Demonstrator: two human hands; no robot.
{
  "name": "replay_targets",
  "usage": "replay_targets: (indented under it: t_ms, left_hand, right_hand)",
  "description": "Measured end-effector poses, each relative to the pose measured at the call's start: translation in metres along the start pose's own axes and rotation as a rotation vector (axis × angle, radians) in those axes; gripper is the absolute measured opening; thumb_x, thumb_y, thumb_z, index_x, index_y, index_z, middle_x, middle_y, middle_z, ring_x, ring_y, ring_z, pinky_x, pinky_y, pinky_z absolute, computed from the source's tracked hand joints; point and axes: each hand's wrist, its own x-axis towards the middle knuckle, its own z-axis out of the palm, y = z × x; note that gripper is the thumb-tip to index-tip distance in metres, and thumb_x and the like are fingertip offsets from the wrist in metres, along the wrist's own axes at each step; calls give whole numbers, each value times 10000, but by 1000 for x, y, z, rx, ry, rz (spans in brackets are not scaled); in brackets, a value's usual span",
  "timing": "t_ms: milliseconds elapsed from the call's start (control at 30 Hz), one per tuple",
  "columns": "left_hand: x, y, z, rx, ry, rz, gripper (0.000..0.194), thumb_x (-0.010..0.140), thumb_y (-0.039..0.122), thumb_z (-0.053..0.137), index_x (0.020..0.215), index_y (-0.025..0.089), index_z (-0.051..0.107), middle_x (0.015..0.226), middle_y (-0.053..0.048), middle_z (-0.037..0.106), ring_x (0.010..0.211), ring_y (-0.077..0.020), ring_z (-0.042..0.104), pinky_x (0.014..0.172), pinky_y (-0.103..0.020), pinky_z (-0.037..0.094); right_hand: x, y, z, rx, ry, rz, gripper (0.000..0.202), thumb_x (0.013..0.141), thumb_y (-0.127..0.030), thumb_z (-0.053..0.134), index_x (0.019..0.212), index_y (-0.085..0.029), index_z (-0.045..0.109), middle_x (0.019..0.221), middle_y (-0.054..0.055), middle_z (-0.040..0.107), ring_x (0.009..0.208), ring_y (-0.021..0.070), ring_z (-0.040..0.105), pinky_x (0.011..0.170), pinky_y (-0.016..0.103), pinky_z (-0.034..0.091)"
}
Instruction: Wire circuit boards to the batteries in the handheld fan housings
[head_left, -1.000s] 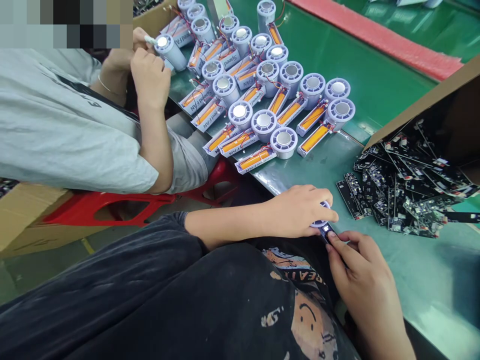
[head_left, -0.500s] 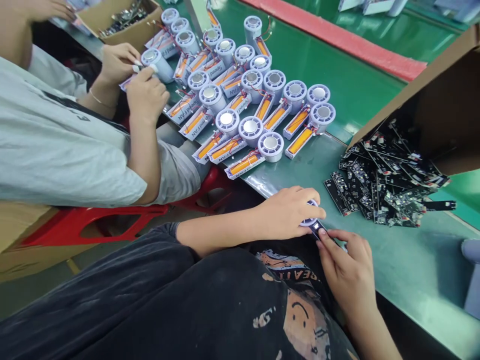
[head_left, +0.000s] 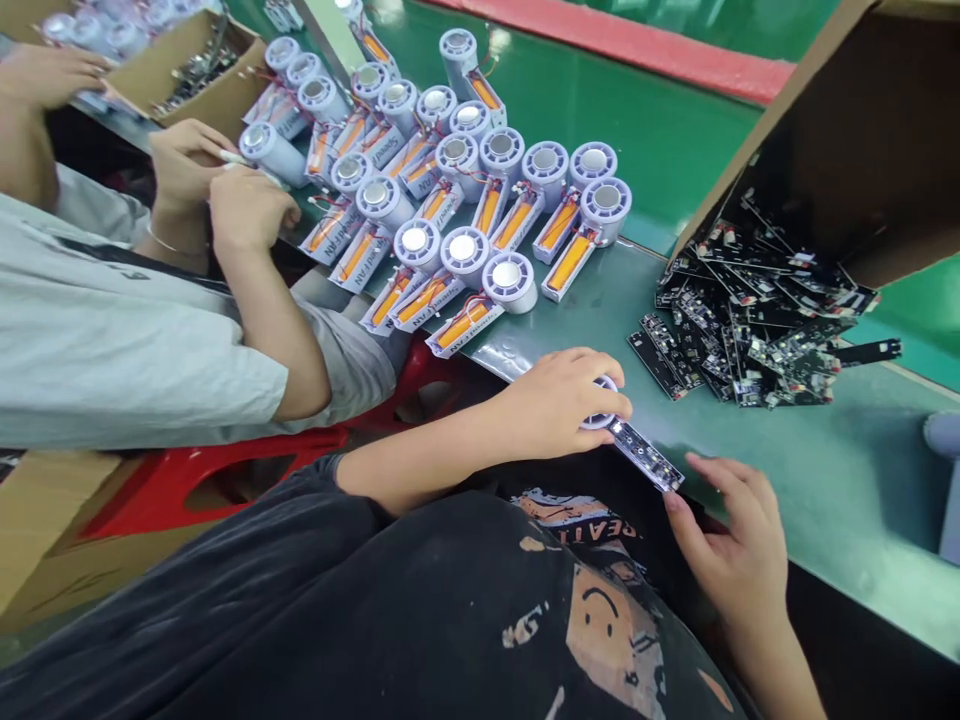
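Note:
My left hand is wrapped round the round lilac head of a handheld fan at the table edge. From the head, the handle points down to the right, with a black circuit board lying along it, its components facing up. My right hand is open beside the handle's far end, fingers and thumb spread apart. Its thumb tip is close to the end of the board; whether it touches I cannot tell. My left fingers and palm hide much of the fan's head.
Many fans with orange batteries in open handles stand to the left. Right of my hands is a heap of circuit boards spilling from a cardboard box. A co-worker's hands work at the left, near another parts box.
My right hand has moved off the circuit board to the right and spread its fingers, uncovering the board. My left hand still holds the fan. The view has shifted slightly.

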Motion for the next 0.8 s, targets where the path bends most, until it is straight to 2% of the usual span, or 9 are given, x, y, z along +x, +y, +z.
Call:
replay_targets:
  t_ms: [100, 233, 333, 467, 533, 633, 667, 733, 800]
  left_hand:
    - [0, 2, 0, 12, -18, -27, 161, 896, 284, 686, 1049, 255, 728, 1214, -68, 604, 1158, -268, 570, 1021, -489, 455]
    - [-2, 4, 2, 53, 12, -32, 162, 888, 281, 692, 1043, 248, 728, 1187, -67, 602, 1091, -256, 574, 982, -460, 470]
    - [-3, 5, 4, 54, 39, -23, 185, 889, 273, 690, 1069, 245, 724, 1184, -67, 599, 1087, -250, 568, 989, -450, 474]
    - [-2, 7, 10, 27, 64, -5, 177, 887, 259, 688, 1060, 231, 710, 1196, -70, 603, 1124, -251, 571, 1030, -469, 476]
    - [-3, 7, 13, -12, 108, 45, 325, 879, 269, 698, 1199, 241, 646, 1304, -93, 569, 1230, -267, 544, 1082, -493, 458]
    - [-8, 2, 14, -83, 258, 155, 680, 873, 371, 716, 1460, 258, 392, 1516, -162, 409, 1433, -302, 398, 1156, -533, 409]
    - [-10, -1, 12, -93, 320, 178, 720, 883, 396, 701, 1489, 264, 334, 1536, -172, 387, 1454, -303, 376, 1165, -540, 402]
    - [-15, -9, 8, -84, 420, 168, 662, 917, 381, 651, 1484, 281, 326, 1504, -157, 440, 1421, -287, 428, 1153, -528, 428]
    - [-19, -18, 2, -46, 491, 109, 542, 940, 322, 605, 1437, 285, 393, 1434, -127, 522, 1350, -264, 509, 1120, -502, 471]
  right_hand:
    - [-2, -2, -1, 40, -35, 42, 132, 911, -312, 653, 1003, -224, 685, 873, 32, 674, 807, 188, 642, 727, 351, 512]
    - [2, -10, -5, 73, -95, 107, 142, 927, -345, 635, 949, -221, 703, 844, 33, 676, 774, 183, 642, 686, 336, 500]
    - [3, -17, -6, -84, -141, 84, 201, 957, -377, 587, 985, -220, 710, 901, 50, 690, 803, 200, 628, 719, 357, 462]
    - [9, -26, 7, -338, -141, -4, 353, 956, -449, 564, 1189, -204, 667, 978, 79, 679, 851, 238, 607, 728, 373, 416]
    - [11, -25, 15, -366, -163, -27, 344, 957, -422, 566, 1201, -195, 655, 943, 71, 663, 838, 231, 603, 731, 363, 413]
    - [4, -12, 13, -394, -132, -15, 251, 960, -390, 567, 1104, -212, 668, 905, 51, 651, 827, 216, 607, 748, 349, 410]
    - [-2, -4, 8, -410, -94, -5, 244, 961, -398, 565, 1082, -213, 668, 889, 47, 650, 811, 213, 605, 739, 345, 405]
    - [-22, 15, -10, -445, 9, 45, 241, 961, -405, 561, 1047, -206, 667, 843, 41, 644, 777, 208, 597, 718, 338, 400]
    - [-46, 36, -30, -471, 110, 121, 253, 944, -405, 591, 1029, -181, 673, 801, 47, 634, 751, 210, 590, 697, 333, 412]
